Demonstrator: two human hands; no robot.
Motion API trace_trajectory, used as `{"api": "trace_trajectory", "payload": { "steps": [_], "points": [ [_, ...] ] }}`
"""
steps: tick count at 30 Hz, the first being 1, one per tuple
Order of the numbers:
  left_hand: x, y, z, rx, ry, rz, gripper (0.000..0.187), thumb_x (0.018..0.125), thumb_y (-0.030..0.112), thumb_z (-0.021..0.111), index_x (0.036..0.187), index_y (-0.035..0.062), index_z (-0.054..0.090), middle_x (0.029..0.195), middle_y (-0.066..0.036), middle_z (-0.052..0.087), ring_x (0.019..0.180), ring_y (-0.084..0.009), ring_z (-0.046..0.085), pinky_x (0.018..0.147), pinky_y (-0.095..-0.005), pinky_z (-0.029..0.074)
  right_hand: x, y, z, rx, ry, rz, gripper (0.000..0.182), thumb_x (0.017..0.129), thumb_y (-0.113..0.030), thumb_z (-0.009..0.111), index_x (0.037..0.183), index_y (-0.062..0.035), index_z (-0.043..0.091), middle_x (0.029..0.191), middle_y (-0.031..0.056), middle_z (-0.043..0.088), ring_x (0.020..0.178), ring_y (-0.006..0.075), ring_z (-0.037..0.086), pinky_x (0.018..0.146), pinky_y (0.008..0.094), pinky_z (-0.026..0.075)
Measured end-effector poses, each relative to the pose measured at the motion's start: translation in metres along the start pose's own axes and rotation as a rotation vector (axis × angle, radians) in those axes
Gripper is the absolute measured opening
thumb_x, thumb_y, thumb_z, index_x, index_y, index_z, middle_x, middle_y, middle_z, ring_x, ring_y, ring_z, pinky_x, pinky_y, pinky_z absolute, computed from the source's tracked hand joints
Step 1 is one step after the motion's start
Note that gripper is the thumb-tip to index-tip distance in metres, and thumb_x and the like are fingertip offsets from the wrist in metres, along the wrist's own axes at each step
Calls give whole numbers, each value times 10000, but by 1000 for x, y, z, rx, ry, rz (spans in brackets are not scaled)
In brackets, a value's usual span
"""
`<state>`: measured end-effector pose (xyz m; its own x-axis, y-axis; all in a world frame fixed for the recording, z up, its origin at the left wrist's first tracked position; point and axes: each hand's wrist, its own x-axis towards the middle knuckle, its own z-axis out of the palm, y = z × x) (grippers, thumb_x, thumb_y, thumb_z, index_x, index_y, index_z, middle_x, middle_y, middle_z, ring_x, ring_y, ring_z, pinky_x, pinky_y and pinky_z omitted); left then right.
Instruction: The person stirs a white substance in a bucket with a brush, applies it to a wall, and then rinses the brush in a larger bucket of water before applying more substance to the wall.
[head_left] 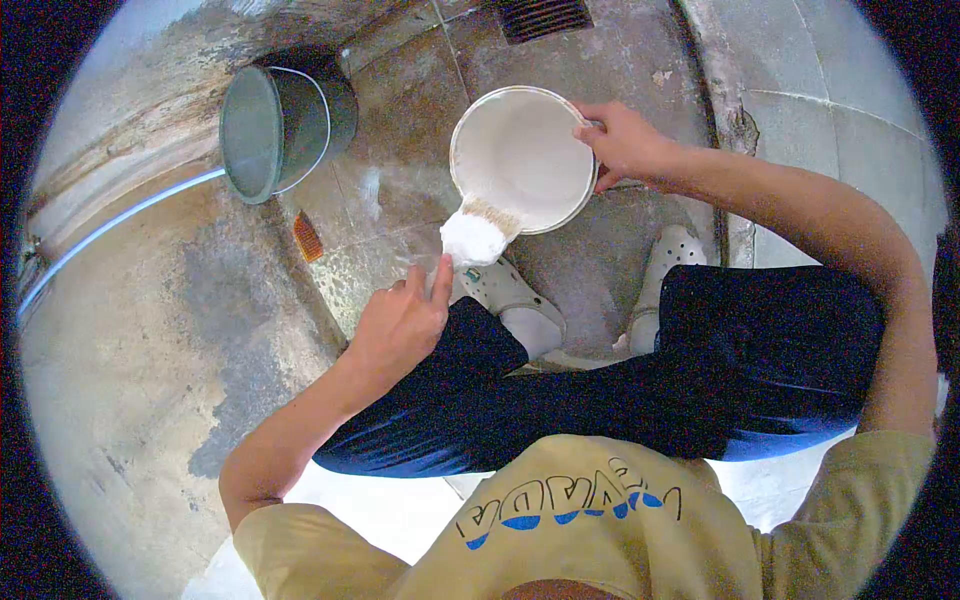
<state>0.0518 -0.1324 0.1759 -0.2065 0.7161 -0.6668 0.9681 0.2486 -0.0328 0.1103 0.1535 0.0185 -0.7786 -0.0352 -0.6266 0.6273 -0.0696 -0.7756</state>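
My right hand (628,143) grips the rim of a white bucket (535,150), which is tilted so that its inside faces me. My left hand (402,318) is closed, with the index finger stretched along a white brush (472,238). Tan bristles on the brush touch the lower left rim of the bucket. The brush's handle is mostly hidden by my fingers. No contents can be made out inside the bucket.
A dark green bucket (250,135) with a wire handle lies tipped at the left. A light blue hose (120,218) runs beside it. A small orange gridded piece (307,238) lies on the stained floor. A floor drain grate (543,16) is at the top. My clogs (505,290) stand below the white bucket.
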Motion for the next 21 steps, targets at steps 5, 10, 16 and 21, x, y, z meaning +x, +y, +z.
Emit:
{"api": "trace_trajectory", "payload": {
  "steps": [5,10,16,21],
  "points": [
    [-4,1,0,-30,11,-34,553,782,76,565,1302,-32,412,821,-195,554,599,-308,615,485,-396,513,-1,-2,-2,17,-11,-17,423,954,-140,437,1376,-120,408,1032,175,614,831,260,657,609,356,610],
    [-15,0,-16,-59,40,-9,444,822,94,554,1240,-37,481,803,-185,555,571,-298,615,480,-389,511,-3,-4,-3,49,-40,-15,420,954,-152,448,1372,-125,418,1041,173,618,817,256,655,589,348,607],
    [-3,-1,-31,-250,186,-152,378,830,122,585,1190,22,527,723,-162,547,553,-321,598,486,-413,497,-5,-6,-2,-33,-5,-9,412,958,-162,445,1359,-70,419,1028,171,627,826,248,654,589,338,606],
    [59,-20,-29,-258,332,5,289,796,118,606,1074,41,594,724,-169,592,608,-351,615,561,-455,511,-2,-3,-3,3,-27,-6,421,958,-176,451,1361,-58,412,1029,171,623,779,241,657,565,328,601]
  ]
}}
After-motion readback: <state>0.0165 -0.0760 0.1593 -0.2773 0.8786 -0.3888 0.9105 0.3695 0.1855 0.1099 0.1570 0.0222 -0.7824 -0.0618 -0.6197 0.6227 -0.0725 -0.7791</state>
